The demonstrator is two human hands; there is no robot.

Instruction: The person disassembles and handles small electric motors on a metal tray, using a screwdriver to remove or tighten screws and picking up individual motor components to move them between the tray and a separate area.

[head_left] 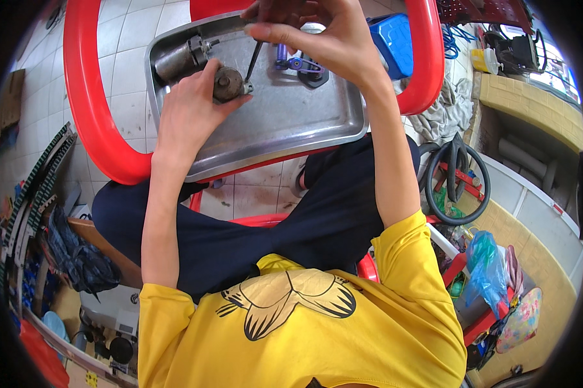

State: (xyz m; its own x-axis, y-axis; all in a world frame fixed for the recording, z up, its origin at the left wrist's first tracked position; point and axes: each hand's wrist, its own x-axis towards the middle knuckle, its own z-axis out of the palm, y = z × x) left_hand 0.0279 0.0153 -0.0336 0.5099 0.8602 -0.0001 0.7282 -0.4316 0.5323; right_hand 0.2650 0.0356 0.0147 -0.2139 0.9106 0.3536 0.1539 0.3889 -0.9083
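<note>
A shallow metal tray [291,123] rests on a red plastic frame in front of my knees. My left hand [191,107] is closed round a rusty round metal part [227,84], its fingers on the far side and its thumb near a small lug. From above, my right hand [311,35] grips a screwdriver; its handle is mostly hidden by the fingers. The dark screwdriver shaft [255,58] slants down, its tip at the lug beside the round part. Behind my left hand a grey metal cylinder [175,61] with a protruding shaft lies in the tray.
Purple metal pieces [298,64] and a black flat part [315,79] lie in the tray under my right hand. A blue plastic container [393,45] stands beyond the tray's right edge. Red curved arms [78,84] flank the tray. A black rubber ring [459,213] lies farther right.
</note>
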